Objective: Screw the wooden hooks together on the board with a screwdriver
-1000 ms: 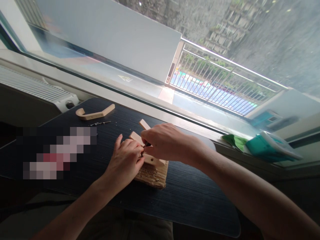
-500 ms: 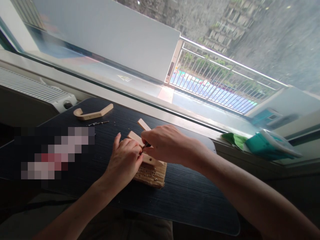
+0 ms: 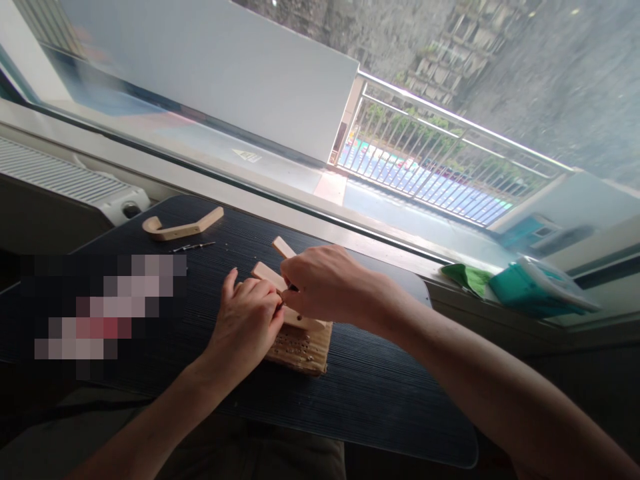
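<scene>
My left hand is closed over a pale wooden piece with a dark round hole near its end. My right hand wraps round a small dark-handled tool, mostly hidden in the fist. Its tip end is down by my left fingertips, and I cannot make out its exact kind. The wooden piece lies across a wooden block dotted with many small holes. Another pale wooden bar sticks out beyond my right hand. More pale wood shows between the hands.
At the far left of the dark table lies a hook-shaped wooden piece. Thin metal bits lie just in front of it. A pixelated patch covers the table's left. A radiator, green cloth and teal box flank the window.
My right hand has turned slightly around the tool, and less of the tool's shaft shows. My left hand keeps its hold on the wood. The whole view has shifted a little.
</scene>
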The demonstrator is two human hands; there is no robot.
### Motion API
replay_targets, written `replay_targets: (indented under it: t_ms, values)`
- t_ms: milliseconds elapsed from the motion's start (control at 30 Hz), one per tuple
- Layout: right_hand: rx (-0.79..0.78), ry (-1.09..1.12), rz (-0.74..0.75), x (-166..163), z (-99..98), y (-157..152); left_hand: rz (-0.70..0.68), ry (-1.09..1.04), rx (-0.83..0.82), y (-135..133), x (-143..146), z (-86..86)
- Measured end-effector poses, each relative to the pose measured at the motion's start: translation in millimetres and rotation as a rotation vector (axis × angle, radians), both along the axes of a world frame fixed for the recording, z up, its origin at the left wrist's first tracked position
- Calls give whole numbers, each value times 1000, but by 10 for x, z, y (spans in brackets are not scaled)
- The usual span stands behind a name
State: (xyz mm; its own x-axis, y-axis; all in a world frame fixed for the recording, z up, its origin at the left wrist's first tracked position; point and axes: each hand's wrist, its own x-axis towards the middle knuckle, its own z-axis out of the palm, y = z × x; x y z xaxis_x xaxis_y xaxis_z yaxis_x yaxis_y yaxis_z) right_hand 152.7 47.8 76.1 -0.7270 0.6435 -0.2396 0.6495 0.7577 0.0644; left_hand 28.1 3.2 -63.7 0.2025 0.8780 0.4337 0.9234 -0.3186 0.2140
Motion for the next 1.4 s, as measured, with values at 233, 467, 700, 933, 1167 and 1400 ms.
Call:
replay_targets:
  t_ms: [233, 467, 700, 933, 1167, 1400]
  values:
    - [-72, -35, 80, 23, 168, -24, -8, -10, 20, 2, -9, 5]
    - [-70, 26, 66, 25, 53, -24, 6, 3, 35, 1, 3, -11]
    - [-69, 8, 20, 33, 100, -36, 1, 14, 21, -9, 0, 2]
    - [-113, -5, 78, 51, 145, -37, -13, 26, 18, 2, -8, 2]
    - [-67, 41, 3, 38, -14, -8, 1, 11, 15, -4, -6, -7]
    - [-101, -38, 75, 73, 191, -55, -19, 9, 14, -8, -6, 18]
